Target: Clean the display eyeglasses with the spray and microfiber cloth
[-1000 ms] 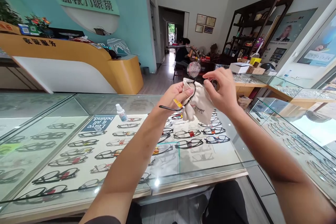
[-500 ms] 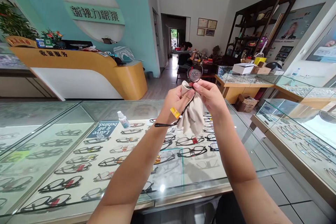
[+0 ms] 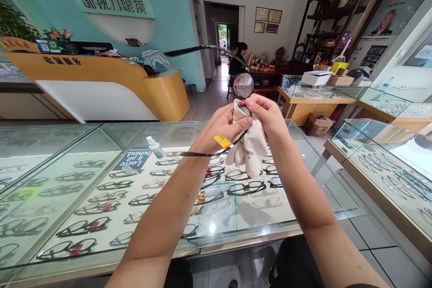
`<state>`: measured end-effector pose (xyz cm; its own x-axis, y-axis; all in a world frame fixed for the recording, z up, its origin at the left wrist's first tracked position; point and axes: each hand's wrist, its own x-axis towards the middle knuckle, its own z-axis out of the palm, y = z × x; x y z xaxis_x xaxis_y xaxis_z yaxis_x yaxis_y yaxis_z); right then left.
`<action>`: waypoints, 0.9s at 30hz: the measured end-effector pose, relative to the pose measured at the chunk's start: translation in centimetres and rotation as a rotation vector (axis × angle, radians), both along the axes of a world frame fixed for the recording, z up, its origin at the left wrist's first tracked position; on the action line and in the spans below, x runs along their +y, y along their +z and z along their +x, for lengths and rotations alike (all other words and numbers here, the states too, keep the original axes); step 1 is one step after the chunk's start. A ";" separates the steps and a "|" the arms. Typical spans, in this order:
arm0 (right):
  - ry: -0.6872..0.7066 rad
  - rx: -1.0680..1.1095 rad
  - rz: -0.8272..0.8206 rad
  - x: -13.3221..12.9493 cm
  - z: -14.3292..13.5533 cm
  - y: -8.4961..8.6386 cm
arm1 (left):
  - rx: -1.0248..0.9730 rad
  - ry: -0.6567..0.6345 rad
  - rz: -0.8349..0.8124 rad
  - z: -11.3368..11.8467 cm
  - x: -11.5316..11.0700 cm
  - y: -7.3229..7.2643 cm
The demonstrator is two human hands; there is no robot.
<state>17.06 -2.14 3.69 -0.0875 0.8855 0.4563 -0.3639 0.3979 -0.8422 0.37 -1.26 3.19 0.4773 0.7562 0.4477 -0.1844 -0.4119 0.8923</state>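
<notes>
Raised above the glass counter is a pair of dark-framed eyeglasses, one lens upward and spotted with droplets. My left hand is closed around the lower lens through a cream cleaning cloth, thumb pressed near the rim. My right hand pinches the frame near its bridge, the cloth hanging against its fingers. One temple stretches left above my hands; the other, with a yellow tag, lies across my left wrist. The fingers behind the cloth are hidden.
Under my arms, a glass display case holds rows of eyeglasses. On its top stands a white spray bottle. Another display case is at the right. A seated person is at a desk in the back.
The eyeglasses have turned, so one temple now reaches out to the left and the upper lens faces me more. Both hands keep their hold. The view has shifted slightly.
</notes>
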 end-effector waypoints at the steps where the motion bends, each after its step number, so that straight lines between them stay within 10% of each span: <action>1: 0.017 0.002 -0.003 0.0 -0.1 0.0 | -0.006 0.034 0.018 0.2 0.0 -0.1; 6: 0.067 0.024 0.012 0.0 -0.3 0.0 | -0.069 0.162 0.110 0.9 0.5 -0.5; 13: 0.033 0.033 -0.008 0.3 0.5 0.1 | 0.007 -0.080 -0.054 -0.3 0.4 -0.3; 24: 0.097 0.060 0.019 1.1 0.2 -0.6 | 0.039 0.339 0.228 1.2 -0.2 -0.5; 27: 0.072 0.041 0.012 1.0 0.7 -0.2 | 0.058 0.271 0.214 0.9 -0.5 -0.2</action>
